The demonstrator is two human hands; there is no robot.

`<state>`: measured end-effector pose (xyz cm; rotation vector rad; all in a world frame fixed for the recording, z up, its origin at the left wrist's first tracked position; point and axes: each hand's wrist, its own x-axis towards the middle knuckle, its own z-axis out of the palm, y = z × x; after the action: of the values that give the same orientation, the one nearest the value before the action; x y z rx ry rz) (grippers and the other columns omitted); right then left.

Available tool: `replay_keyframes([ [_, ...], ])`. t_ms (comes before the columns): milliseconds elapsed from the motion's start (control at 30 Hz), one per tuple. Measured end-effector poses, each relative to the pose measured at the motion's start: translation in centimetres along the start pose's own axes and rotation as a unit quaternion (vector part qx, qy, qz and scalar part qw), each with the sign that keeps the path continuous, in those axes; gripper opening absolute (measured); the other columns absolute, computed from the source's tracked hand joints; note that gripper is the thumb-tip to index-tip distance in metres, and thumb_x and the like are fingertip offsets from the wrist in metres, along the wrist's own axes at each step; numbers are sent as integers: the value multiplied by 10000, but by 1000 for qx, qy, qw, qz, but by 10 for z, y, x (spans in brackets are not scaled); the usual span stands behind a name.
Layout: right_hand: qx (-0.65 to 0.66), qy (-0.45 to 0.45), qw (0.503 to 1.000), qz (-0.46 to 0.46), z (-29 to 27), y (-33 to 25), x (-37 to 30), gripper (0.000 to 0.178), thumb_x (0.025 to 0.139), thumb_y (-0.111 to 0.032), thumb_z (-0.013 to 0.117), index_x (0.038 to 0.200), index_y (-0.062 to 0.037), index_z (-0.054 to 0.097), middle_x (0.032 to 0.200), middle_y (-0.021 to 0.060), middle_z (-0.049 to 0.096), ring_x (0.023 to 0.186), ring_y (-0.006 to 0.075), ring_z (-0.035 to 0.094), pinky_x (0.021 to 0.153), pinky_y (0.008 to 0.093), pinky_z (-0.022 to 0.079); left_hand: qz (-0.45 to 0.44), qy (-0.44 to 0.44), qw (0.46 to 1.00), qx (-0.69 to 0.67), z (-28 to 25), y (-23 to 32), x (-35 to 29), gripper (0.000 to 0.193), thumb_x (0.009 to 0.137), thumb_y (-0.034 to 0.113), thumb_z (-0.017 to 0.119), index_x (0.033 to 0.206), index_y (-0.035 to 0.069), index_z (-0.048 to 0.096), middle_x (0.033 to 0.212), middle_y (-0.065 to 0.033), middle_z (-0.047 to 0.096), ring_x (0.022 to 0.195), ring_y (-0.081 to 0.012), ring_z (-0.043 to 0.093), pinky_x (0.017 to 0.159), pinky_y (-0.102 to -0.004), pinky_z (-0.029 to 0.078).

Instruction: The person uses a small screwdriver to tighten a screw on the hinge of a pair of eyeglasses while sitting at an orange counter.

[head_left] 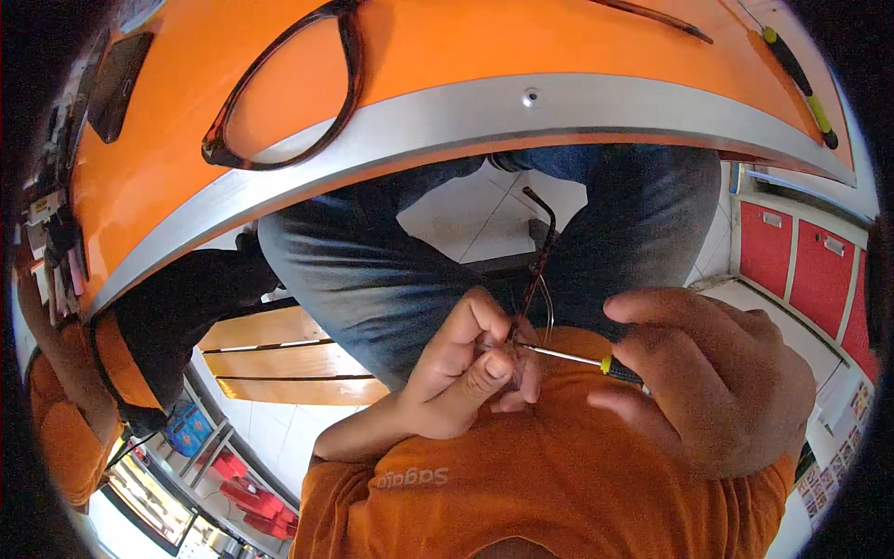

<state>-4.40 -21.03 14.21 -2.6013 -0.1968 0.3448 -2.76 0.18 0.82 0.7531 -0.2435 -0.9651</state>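
Note:
Above my lap, my left hand (475, 373) pinches a pair of eyeglasses (538, 270) between thumb and fingers. A dark tortoiseshell temple arm sticks up from the grip, with a thin curved rim beside it; the fingers hide the rest. My right hand (712, 377) holds a small screwdriver (607, 365) with a black and yellow handle, whose end disappears into the palm. Its thin metal shaft points left, and the tip reaches the eyeglasses at my left fingertips. Whether the tip sits in a screw is too small to tell.
An orange table (447, 47) with a metal edge spans the top. On it lie a tortoiseshell glasses rim (352, 70), a loose temple arm (661, 19), another screwdriver (796, 74) and a dark flat case (119, 84). A person (70, 410) is at left, near a wooden bench (279, 359). Red drawers (768, 247) stand right.

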Motion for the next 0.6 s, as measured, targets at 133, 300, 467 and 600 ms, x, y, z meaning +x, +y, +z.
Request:
replay_keyframes([
  [133, -6, -16, 998, -52, 0, 11, -1, 358, 611, -204, 815, 867, -28, 637, 922, 100, 672, 718, 232, 680, 581, 314, 519, -2, 0, 1000, 2, 0, 1, 0, 225, 1022, 275, 445, 1012, 124, 278, 829, -133, 560, 575, -93, 426, 491, -216, 332],
  [300, -17, -60, 998, -8, -2, 10, -4, 343, 631, -209, 817, 859, -33, 630, 934, 94, 672, 736, 227, 674, 619, 326, 515, -14, -6, 1000, 7, -2, 1, 2, 211, 1028, 277, 423, 1012, 126, 277, 823, -133, 556, 567, -94, 428, 477, -214, 326],
  [467, 15, -40, 999, 4, 5, 8, 2, 338, 639, -222, 815, 857, -42, 628, 932, 87, 676, 751, 235, 677, 654, 326, 514, -4, 8, 1000, -11, -3, -3, -4, 200, 1031, 268, 413, 1007, 121, 281, 818, -135, 549, 567, -104, 437, 472, -222, 328],
  [600, -14, -19, 999, -35, 5, 11, -4, 348, 644, -238, 814, 853, -47, 610, 909, 83, 680, 757, 239, 680, 663, 329, 513, -14, -6, 1000, -22, -1, 1, 1, 202, 1032, 276, 408, 1006, 118, 285, 816, -138, 544, 582, -108, 448, 485, -227, 339],
])
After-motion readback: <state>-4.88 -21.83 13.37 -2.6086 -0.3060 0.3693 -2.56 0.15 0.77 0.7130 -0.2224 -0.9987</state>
